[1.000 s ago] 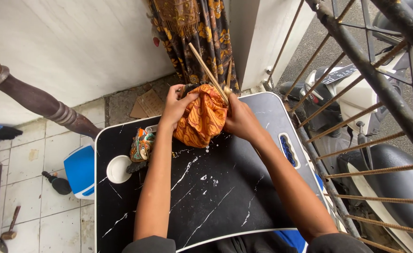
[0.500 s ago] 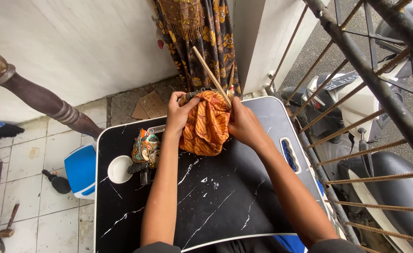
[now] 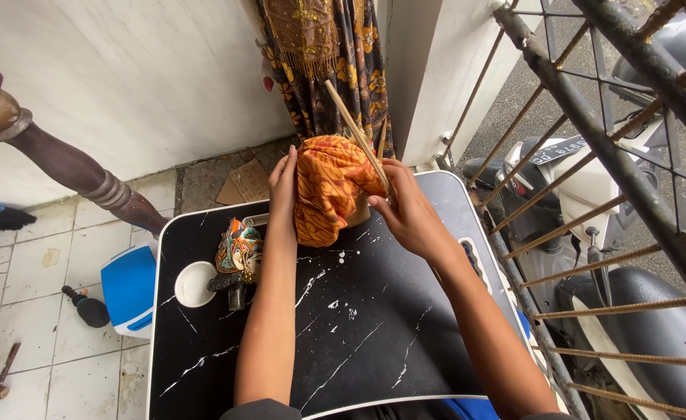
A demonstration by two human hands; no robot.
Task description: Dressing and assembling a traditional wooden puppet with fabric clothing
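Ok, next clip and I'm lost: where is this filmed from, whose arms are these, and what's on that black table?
The single view comes from a camera worn on a person's head, looking down, so both bare arms are that person's own. The left hand and right hand press either side of an orange patterned cloth bundled around thin wooden sticks. It sits at the far edge of a small black marbled table. On the table's left lie a colourful painted puppet figure and a round white recess. A parked scooter stands beyond the railing.
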